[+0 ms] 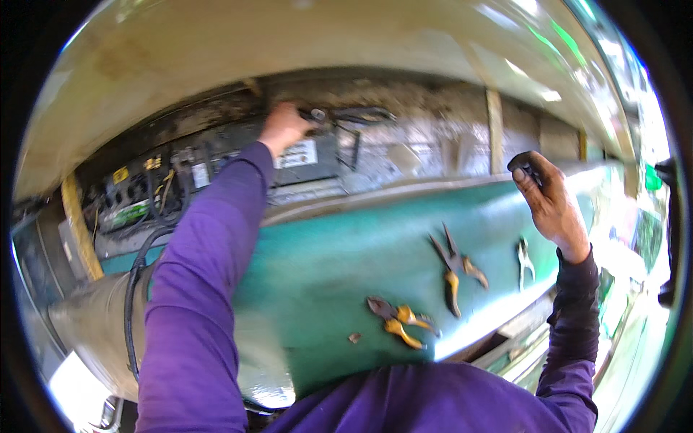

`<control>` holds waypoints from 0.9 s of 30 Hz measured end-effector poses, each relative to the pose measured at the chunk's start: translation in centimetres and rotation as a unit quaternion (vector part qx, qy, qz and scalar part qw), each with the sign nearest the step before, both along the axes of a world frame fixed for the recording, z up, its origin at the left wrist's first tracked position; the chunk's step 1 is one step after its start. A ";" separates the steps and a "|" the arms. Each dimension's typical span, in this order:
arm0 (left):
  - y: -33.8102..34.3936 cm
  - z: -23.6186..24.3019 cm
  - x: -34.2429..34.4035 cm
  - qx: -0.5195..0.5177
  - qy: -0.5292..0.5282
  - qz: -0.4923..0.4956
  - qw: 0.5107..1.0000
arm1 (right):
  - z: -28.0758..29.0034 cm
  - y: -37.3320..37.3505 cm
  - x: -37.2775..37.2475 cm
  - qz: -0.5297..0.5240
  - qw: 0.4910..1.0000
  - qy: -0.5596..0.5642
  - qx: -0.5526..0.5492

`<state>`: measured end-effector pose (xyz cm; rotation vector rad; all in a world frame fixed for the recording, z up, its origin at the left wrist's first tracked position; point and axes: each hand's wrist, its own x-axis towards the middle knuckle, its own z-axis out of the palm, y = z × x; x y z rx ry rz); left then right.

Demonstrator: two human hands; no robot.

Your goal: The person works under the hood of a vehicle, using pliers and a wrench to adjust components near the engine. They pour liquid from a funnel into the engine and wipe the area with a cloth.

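Note:
My left hand reaches into the dark recess beyond the green surface. Its fingers are blurred and partly hidden at the near end of a long dark tool, whose kind I cannot make out; whether they grip it I cannot tell. My right hand is raised at the right, fingers curled round something dark too covered to name. On the green surface between my arms lie yellow-handled pliers and, farther right, long-nosed pliers with jaws apart. A small pale-handled pair of pliers lies below my right hand.
Left of my left hand, the recess holds a dark electrical unit with cables. A black cable loops down over the rounded surface at the left. A large pale curved panel overhangs the recess. Wooden uprights stand along it.

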<state>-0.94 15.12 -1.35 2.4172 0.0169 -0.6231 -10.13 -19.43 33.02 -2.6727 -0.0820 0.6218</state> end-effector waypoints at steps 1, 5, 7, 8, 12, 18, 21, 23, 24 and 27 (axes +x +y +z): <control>0.2 0.1 0.4 -0.038 -0.011 -0.027 0.999 | 1.5 0.2 -2.8 -0.041 0.999 -0.016 -0.023; 0.3 0.4 0.3 -0.087 -0.018 -0.045 0.995 | 4.1 1.9 -12.5 -0.130 0.989 0.064 0.027; 0.3 0.4 0.3 -0.050 -0.042 -0.055 0.996 | 4.4 2.2 -16.0 -0.086 0.993 0.080 -0.018; 0.4 0.2 0.3 -0.043 -0.048 -0.061 0.996 | 4.5 2.3 -17.7 -0.082 0.993 0.088 -0.017; 0.6 -0.8 0.6 -0.073 -0.072 -0.074 0.992 | 3.9 2.3 -23.0 -0.061 0.994 0.087 -0.027; 0.7 -1.5 1.1 -0.063 -0.096 -0.099 0.988 | 3.3 -0.1 -28.6 -0.081 0.979 0.078 -0.172; 0.6 -1.5 1.2 -0.057 -0.107 -0.099 0.988 | 3.5 -2.0 -28.6 -0.128 0.963 0.054 -0.232; 0.6 -1.5 1.2 0.022 -0.125 -0.107 0.986 | 3.5 -2.6 -27.8 -0.106 0.972 -0.030 -0.208; 0.8 -1.4 1.1 -0.004 -0.110 -0.123 0.986 | 3.3 -2.6 -27.3 -0.097 0.974 -0.054 -0.196; 0.8 -1.2 0.9 -0.005 -0.109 -0.115 0.987 | 2.7 -1.4 -26.5 -0.105 0.985 -0.061 -0.124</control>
